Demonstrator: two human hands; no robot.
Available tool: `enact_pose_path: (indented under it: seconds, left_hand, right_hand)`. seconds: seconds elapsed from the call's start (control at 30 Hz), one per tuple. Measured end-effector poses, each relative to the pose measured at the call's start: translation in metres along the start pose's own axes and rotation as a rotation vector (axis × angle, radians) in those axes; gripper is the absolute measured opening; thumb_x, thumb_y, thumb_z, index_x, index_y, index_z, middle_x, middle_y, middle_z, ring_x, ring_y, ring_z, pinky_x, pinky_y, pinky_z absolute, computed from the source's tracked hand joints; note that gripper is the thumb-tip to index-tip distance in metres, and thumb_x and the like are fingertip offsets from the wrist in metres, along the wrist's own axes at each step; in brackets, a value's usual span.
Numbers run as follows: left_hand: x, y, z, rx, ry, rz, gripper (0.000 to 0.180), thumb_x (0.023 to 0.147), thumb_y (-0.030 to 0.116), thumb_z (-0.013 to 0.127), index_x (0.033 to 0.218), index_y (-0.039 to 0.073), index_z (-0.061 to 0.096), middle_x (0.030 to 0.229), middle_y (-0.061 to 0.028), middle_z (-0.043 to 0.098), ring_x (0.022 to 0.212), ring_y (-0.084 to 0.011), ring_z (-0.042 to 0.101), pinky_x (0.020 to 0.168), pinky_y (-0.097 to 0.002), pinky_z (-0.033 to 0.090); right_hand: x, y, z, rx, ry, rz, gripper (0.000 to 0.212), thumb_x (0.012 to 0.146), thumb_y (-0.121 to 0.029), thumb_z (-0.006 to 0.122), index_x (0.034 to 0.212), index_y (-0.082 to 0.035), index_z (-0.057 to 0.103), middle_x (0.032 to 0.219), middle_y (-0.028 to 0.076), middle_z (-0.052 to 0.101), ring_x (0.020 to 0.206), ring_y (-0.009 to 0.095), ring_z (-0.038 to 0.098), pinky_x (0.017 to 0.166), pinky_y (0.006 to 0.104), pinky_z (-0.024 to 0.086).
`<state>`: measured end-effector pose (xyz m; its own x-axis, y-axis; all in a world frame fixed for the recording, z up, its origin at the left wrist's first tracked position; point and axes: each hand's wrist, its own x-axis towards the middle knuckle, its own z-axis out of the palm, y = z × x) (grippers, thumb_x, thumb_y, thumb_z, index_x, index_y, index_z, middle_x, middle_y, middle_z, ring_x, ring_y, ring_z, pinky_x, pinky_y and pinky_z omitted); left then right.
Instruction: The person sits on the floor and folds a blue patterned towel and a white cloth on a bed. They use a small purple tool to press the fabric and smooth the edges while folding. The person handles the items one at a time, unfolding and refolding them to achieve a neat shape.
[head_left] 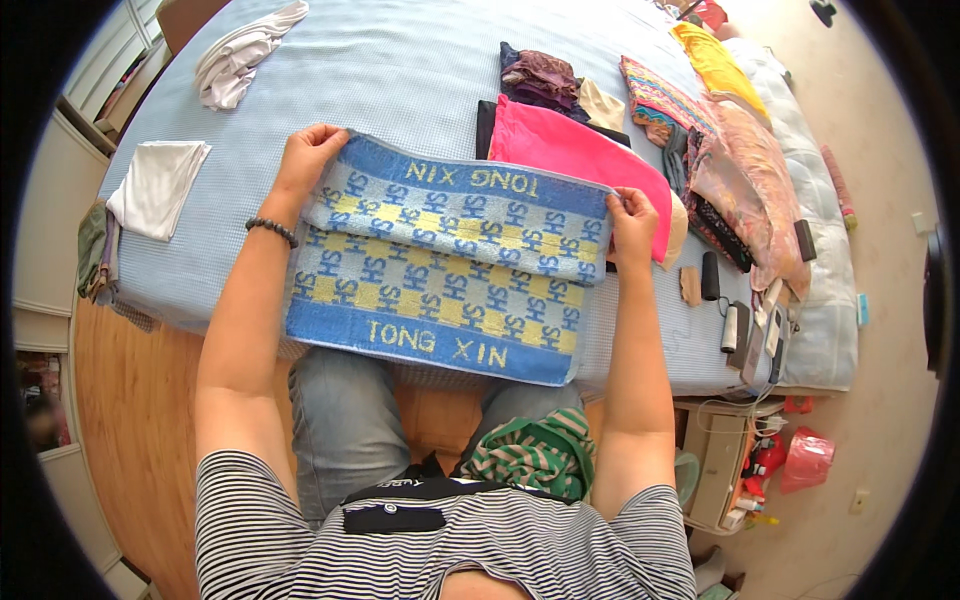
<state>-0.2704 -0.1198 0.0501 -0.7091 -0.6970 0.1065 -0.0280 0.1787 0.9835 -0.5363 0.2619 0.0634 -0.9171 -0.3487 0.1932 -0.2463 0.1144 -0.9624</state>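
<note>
A blue and yellow patterned towel (440,290) is spread between my hands at the near edge of the bed, its far part folded over toward me. My left hand (312,158) pinches the towel's far left corner; a dark bead bracelet circles that wrist. At the far right corner, my right hand (632,222) pinches the towel between thumb and fingers. Just beyond the right hand lies a bright pink folded cloth (570,150). A green and tan striped cloth (535,450) rests on my lap.
On the pale blue bedspread (400,60) lie white garments (160,188) at left, and a dark folded pile (540,80) and a yellow cloth (720,65) at right. Small devices and cables (750,335) sit near the right corner. A nightstand (715,465) with an open drawer stands below.
</note>
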Motion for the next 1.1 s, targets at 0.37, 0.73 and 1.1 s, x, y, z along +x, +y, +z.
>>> enact_pose_path:
  seconds: [0.37,0.73,1.1]
  left_hand:
    - [-0.093,0.082,-0.038,-0.258,-0.028,-0.018,0.016,0.090,0.014,0.063,0.103,0.004,0.065,0.092,0.0013,0.063,0.083,-0.0071,0.056,0.079,-0.0210,0.044]
    - [-0.229,0.024,-0.061,0.351,-0.205,0.221,0.022,0.076,-0.011,0.055,0.091,0.004,0.060,0.095,-0.0053,0.062,0.097,-0.0195,0.058,0.085,-0.0319,0.045]
    - [-0.222,0.035,-0.049,0.588,-0.242,0.282,0.026,0.069,-0.006,0.068,0.093,0.004,0.065,0.104,-0.0060,0.057,0.101,-0.0245,0.053,0.082,-0.0347,0.046]
  right_hand:
    - [-0.098,-0.100,-0.052,0.083,-0.083,-0.026,0.012,0.083,0.001,0.065,0.095,0.000,0.062,0.080,-0.002,0.058,0.072,0.005,0.052,0.065,0.0179,0.041]
    - [-0.221,-0.035,-0.075,-0.348,-0.463,-0.038,0.023,0.073,0.011,0.059,0.090,-0.003,0.061,0.085,0.006,0.063,0.080,0.016,0.060,0.069,0.0272,0.046]
    - [-0.229,-0.052,-0.043,-0.904,-0.529,-0.416,0.044,0.063,-0.009,0.076,0.103,-0.011,0.057,0.086,0.007,0.054,0.086,0.028,0.056,0.070,0.0388,0.047]
